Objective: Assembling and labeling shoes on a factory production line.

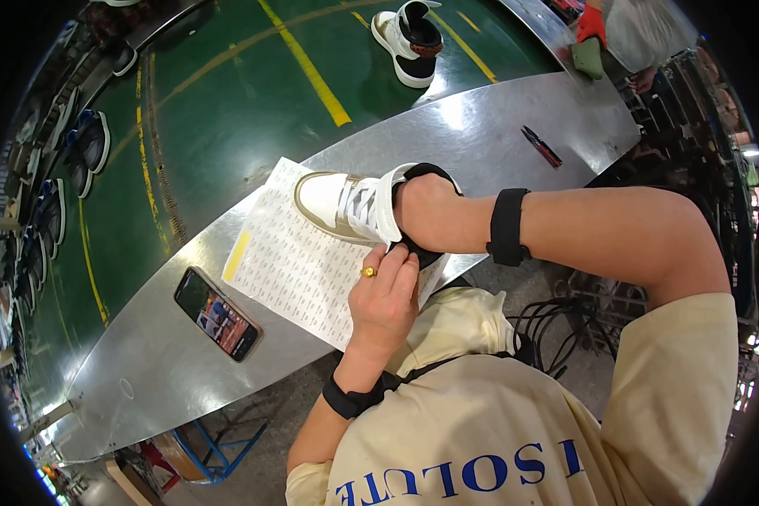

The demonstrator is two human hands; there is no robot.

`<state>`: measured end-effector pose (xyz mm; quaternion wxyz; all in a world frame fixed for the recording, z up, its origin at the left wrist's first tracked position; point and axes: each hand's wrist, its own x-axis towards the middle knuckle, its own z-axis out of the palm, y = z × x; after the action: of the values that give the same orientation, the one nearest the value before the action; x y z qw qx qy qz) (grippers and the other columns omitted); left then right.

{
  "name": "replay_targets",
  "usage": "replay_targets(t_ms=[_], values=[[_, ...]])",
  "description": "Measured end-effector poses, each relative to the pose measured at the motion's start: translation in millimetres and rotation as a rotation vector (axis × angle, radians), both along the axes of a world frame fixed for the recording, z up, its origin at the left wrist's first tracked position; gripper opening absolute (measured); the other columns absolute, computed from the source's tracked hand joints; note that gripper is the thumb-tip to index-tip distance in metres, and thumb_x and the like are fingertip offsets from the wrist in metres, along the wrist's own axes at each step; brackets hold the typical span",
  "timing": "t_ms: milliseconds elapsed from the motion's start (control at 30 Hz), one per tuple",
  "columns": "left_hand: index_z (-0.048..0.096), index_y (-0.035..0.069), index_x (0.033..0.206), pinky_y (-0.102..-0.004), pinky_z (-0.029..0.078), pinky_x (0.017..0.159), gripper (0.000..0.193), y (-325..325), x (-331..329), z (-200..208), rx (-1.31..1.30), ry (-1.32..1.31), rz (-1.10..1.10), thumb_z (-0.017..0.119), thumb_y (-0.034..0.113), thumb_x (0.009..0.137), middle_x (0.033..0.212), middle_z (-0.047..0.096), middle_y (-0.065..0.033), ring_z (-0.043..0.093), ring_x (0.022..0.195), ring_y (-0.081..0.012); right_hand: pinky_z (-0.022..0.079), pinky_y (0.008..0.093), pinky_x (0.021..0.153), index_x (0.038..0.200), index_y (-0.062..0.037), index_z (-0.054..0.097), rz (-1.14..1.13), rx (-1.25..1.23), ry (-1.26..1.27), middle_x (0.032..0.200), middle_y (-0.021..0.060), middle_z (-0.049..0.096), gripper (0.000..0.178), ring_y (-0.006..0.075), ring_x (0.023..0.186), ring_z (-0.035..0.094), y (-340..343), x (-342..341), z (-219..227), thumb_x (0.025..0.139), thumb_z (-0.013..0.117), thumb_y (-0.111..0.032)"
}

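Note:
A white and tan high-top sneaker with white laces and a black collar lies on the steel table edge, its toe to the left. My right hand reaches into the sneaker's opening, its fingers hidden inside. At the near side of the collar, my left hand has its fingers bent and pressed against the black edge; a yellow ring shows on one finger. Beneath the sneaker is a white sheet of small printed labels, partly covered by the shoe and my left hand.
A phone with a lit screen lies left of the sheet. To the right is a slim black and red tool. Another sneaker stands on the green belt; dark shoes line its left side. A red-gloved hand shows at upper right.

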<state>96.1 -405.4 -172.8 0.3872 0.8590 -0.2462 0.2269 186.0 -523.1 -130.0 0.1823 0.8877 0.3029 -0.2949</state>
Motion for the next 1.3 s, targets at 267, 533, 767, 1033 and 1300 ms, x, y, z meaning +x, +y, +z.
replay_targets(t_ms=[267,533,767,1033,1300], values=[[0.058,0.001,0.082,-0.0345,0.049,0.064,0.021,-12.1,14.1,7.8,0.048,0.061,-0.057,0.065,-0.008,0.065,0.088,0.06,-0.0102,0.059,0.078,-0.0288,0.052,0.0367,0.067,0.087,-0.0036,0.067,-0.013,0.152,0.216,0.08,0.0171,0.066,0.016,0.0316,0.076,0.065,-22.5,14.7,31.5,0.072,0.062,-0.007],[0.06,0.0,0.083,-0.0336,0.049,0.063,0.021,2.7,13.8,21.8,0.152,0.158,-0.096,0.066,-0.008,0.065,0.089,0.061,-0.0118,0.058,0.074,-0.0289,0.046,0.0406,0.061,0.085,-0.0045,0.062,-0.586,0.969,-0.058,0.074,0.013,0.062,0.01,0.0334,0.07,0.06,-117.6,-11.3,93.5,0.077,0.063,-0.012],[0.061,0.0,0.084,-0.0333,0.049,0.062,0.021,-3.1,23.5,24.8,0.154,0.217,-0.137,0.068,-0.007,0.065,0.09,0.062,-0.0126,0.058,0.073,-0.0283,0.045,0.033,0.067,0.08,-0.005,0.062,-0.001,0.982,-0.041,0.072,0.0043,0.058,0.017,0.0228,0.074,0.057,-100.7,-24.0,53.5,0.066,0.067,-0.012],[0.061,0.001,0.084,-0.0277,0.048,0.055,0.015,0.4,23.1,20.4,0.164,0.144,-0.15,0.065,0.0,0.07,0.089,0.061,-0.0083,0.058,0.073,-0.0248,0.041,0.0284,0.075,0.082,0.0005,0.059,0.517,0.609,0.113,0.08,0.0075,0.061,0.023,0.0201,0.08,0.058,-75.6,-1.5,34.5,0.063,0.061,-0.012],[0.058,0.003,0.084,-0.0303,0.048,0.057,0.017,-3.2,23.9,21.6,0.185,0.171,-0.103,0.062,0.001,0.068,0.105,0.058,-0.0132,0.059,0.077,-0.0262,0.037,0.0297,0.075,0.07,-0.0119,0.064,0.486,0.268,0.137,0.071,-0.0011,0.062,0.01,0.015,0.077,0.059,-63.3,5.6,27.0,0.064,0.062,-0.019]])
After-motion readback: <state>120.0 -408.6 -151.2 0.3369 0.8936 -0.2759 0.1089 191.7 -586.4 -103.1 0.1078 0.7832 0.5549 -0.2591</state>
